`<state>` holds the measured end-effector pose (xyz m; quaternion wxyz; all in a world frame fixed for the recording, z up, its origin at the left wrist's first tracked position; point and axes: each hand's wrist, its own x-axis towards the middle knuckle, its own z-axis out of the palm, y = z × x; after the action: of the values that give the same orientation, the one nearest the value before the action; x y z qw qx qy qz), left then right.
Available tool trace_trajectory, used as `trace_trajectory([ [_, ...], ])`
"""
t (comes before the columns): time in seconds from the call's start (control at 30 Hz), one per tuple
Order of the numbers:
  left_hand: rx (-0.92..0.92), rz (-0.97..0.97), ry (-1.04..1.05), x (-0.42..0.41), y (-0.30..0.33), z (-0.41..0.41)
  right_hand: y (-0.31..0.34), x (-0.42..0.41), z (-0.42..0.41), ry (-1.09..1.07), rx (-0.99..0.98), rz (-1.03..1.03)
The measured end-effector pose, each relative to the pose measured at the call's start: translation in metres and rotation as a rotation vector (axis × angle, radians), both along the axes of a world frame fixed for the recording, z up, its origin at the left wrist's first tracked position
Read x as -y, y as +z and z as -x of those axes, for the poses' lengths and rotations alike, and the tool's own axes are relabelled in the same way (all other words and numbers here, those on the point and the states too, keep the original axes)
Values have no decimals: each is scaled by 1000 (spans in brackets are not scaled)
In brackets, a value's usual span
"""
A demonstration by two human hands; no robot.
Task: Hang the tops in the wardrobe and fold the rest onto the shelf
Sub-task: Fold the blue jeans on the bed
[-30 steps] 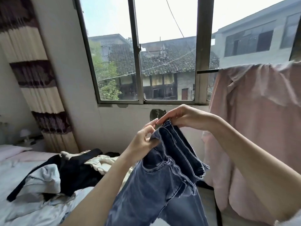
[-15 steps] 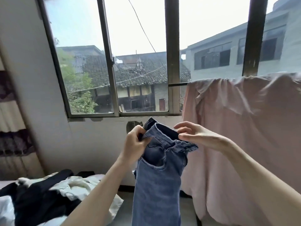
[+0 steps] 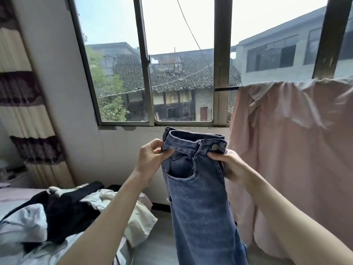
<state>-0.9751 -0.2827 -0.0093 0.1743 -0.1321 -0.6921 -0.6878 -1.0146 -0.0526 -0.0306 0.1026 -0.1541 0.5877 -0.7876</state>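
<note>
a pair of faded blue denim jeans [image 3: 198,197] hangs upright in the middle of the view, held up in front of a wide, dark-framed window [image 3: 150,104]. the waistband sits just below the window sill, with a metal button at its right end and a front pocket opening below it. the legs, laid together, drop straight down out of the view.

the left hand [image 3: 150,159] pinches the left edge of the waistband, thumb on the front of the denim and fingers curled behind it. the right hand [image 3: 229,165] grips the right edge just under the button, fingers curled round the fabric. both bare forearms reach up from the bottom of the view.

right of the jeans, a large pale pink cloth [image 3: 298,150] hangs draped over a dark rail that crosses the window. left of the jeans and lower, a bed [image 3: 17,194] carries a loose heap of clothes [image 3: 63,213]: black, white and cream pieces tangled together. further left of the jeans, a striped cream and dark purple curtain [image 3: 24,115] hangs against the wall. through the window, tiled roofs and a grey building show.
</note>
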Motion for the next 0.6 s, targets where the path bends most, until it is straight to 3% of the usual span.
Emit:
trace_trajectory([
  [0.07,37,206,184,8,-1,0,12,5,5,-232,-198,-220],
  [0.17,-57,257,259,11,1,-5,22,12,3,-483,-591,-496],
  [0.27,-262,204,284,3,8,-6,29,10,4,-733,-914,-471],
  [0.33,-237,264,300,0,8,-2,34,12,4,-732,-921,-512],
  [0.4,-107,394,352,3,-5,1,26,14,5,-676,-849,-748],
  [0.47,-35,486,433,6,-17,-1,7,15,2,-715,-907,-865],
  [0.53,-77,494,509,3,-17,-7,-1,20,-2,-801,-1021,-872],
  [0.6,-125,363,412,1,-11,-11,2,26,0,-894,-1088,-843],
])
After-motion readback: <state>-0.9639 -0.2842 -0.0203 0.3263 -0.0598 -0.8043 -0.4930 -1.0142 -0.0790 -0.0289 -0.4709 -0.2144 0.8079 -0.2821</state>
